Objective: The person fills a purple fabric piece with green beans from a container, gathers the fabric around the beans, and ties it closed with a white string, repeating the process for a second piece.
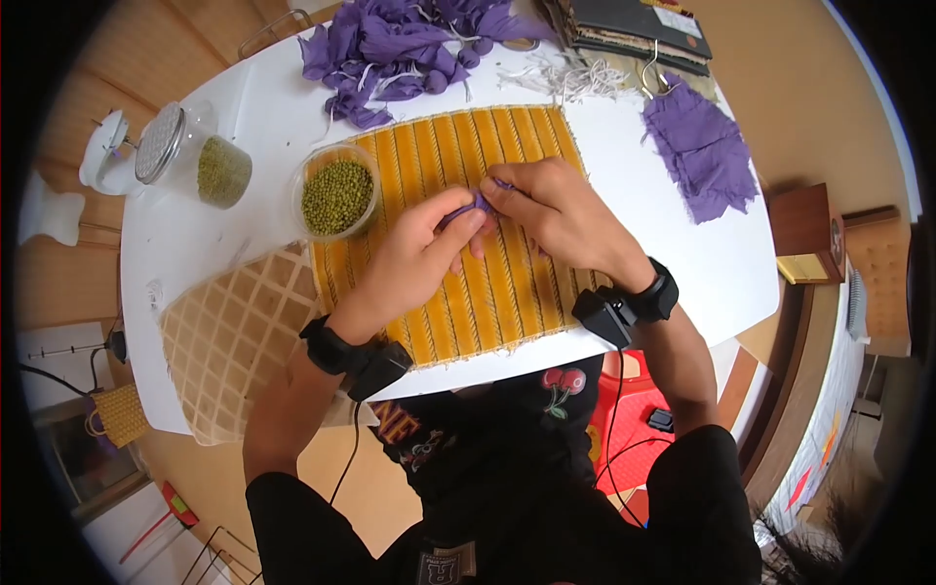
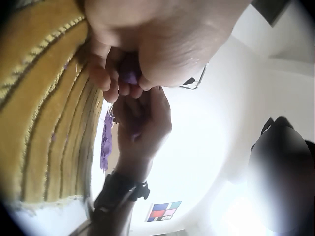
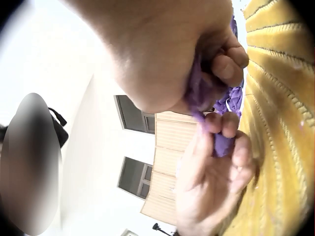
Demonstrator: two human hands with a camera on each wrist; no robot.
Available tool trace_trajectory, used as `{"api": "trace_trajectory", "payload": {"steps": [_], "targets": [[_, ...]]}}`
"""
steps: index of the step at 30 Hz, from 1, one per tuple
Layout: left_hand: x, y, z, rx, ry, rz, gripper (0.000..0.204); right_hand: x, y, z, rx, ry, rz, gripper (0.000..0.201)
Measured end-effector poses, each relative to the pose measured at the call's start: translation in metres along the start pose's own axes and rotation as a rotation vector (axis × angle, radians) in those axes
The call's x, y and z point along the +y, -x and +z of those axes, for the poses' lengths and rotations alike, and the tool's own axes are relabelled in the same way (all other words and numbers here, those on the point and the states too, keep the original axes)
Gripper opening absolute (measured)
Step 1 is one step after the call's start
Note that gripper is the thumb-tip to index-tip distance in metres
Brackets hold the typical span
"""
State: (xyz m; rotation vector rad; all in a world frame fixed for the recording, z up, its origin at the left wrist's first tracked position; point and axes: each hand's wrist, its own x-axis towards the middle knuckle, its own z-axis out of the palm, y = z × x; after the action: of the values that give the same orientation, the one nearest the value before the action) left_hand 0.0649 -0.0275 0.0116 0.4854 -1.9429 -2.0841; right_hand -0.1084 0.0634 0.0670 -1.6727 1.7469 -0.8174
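Note:
Both hands meet above a yellow striped mat [image 1: 439, 331], working on one small piece of purple cloth [image 1: 477, 206]. My left hand [image 1: 414, 253] pinches its rounded, bundled part, seen as a purple lump [image 3: 224, 145] between thumb and fingers in the right wrist view. The cloth's gathered end is gripped by my right hand [image 1: 565, 214], fingers curled over it and close to the left fingertips. In the left wrist view the purple bundle [image 2: 130, 71] shows under the left palm. What lies inside the bundle is hidden.
Left of the hands stands a clear bowl of green beans [image 1: 336, 198], with a lidded jar [image 1: 222, 174] beyond. Purple tied bundles [image 1: 390, 49] and white strings [image 1: 565, 78] lie at the back. Flat purple cloths [image 1: 697, 146] lie right, near a dark stack [image 1: 639, 29].

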Motion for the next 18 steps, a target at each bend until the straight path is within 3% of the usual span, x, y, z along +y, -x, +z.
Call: {"api": "trace_trajectory", "payload": {"steps": [2, 6, 8, 9, 11, 12, 14, 15, 16, 18], "targets": [[0.0, 0.001, 0.005, 0.109, -0.027, 0.127, 0.018, -0.008, 0.0, -0.005, -0.111, -0.289, 0.32, 0.029], [0.007, 0.003, 0.01, 0.206, -0.232, 0.237, 0.016, 0.008, -0.005, -0.002, -0.12, -0.502, 0.304, 0.031], [0.009, 0.003, 0.01, 0.216, -0.324, 0.279, 0.015, 0.0, -0.005, -0.003, -0.076, -0.585, 0.462, 0.031], [0.01, 0.003, 0.009, 0.225, -0.317, 0.288, 0.015, 0.0, -0.006, -0.007, -0.08, -0.571, 0.46, 0.031], [0.009, 0.005, 0.007, 0.253, -0.343, 0.287, 0.015, -0.002, -0.009, -0.014, -0.281, -0.595, 0.531, 0.03], [0.009, 0.005, 0.004, 0.272, -0.335, 0.292, 0.015, -0.009, -0.008, -0.016, -0.295, -0.579, 0.529, 0.03], [0.009, 0.004, -0.006, 0.106, -0.108, 0.012, 0.018, -0.03, -0.001, -0.018, 0.042, 0.058, 0.212, 0.033], [0.009, 0.002, -0.009, 0.124, -0.096, 0.021, 0.018, -0.025, 0.001, -0.018, 0.267, 0.364, -0.108, 0.042], [0.007, -0.001, -0.012, 0.078, 0.025, -0.007, 0.019, -0.024, -0.002, -0.025, 0.363, 0.571, -0.375, 0.05], [0.004, -0.002, -0.015, 0.034, 0.144, -0.016, 0.02, -0.034, 0.0, -0.032, 0.249, 0.719, -0.579, 0.051]]}}
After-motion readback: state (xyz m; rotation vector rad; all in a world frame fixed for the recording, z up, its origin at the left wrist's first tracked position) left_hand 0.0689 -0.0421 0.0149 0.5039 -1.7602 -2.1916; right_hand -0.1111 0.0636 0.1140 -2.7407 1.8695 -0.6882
